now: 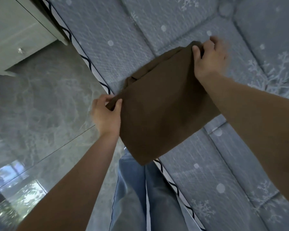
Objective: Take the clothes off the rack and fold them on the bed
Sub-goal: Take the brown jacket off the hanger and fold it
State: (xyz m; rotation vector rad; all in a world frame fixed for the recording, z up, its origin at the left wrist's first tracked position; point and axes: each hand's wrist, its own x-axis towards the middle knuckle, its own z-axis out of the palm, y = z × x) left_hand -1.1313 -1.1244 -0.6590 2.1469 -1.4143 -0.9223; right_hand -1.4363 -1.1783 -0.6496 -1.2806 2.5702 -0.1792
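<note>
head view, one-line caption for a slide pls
Both hands, left and right, pinch a folded brown garment over the bed.

No text, label, brand or number can be read.

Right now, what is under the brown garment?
The blue snowflake quilt lies under the brown garment; its lower corner overhangs the bed edge. Anything beneath its middle is covered.

Your view is evenly lit by soft, cool daylight — no hard shadows. The glossy floor (40,104) mirrors a bright window at the lower left, producing glare there. Expect wide-angle distortion: straight edges of the bed (240,164) bow and tilt toward the frame borders. Motion blur softens both hands — the right hand (210,59) most — and fine fabric texture is smeared.
</note>
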